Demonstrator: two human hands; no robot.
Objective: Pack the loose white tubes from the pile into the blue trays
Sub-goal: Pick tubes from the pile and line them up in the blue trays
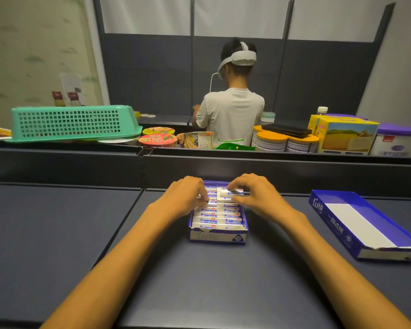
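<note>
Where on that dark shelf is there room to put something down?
Bare dark shelf lies left of the tube-filled blue tray, and between it and the empty blue tray. The back ledge is crowded.

The blue tray (217, 236) looks like printed card — torn, rough paper at its front edge. White tubes (216, 220) are glossy; the dark shelf (199, 281) looks smooth, matt metal.

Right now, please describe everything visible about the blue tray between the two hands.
The blue tray is a small open cardboard box lying flat on the dark shelf. White tubes fill it in two rows. Its front wall looks worn. The left hand and right hand reach in at its far end; the right pinches one tube.
</note>
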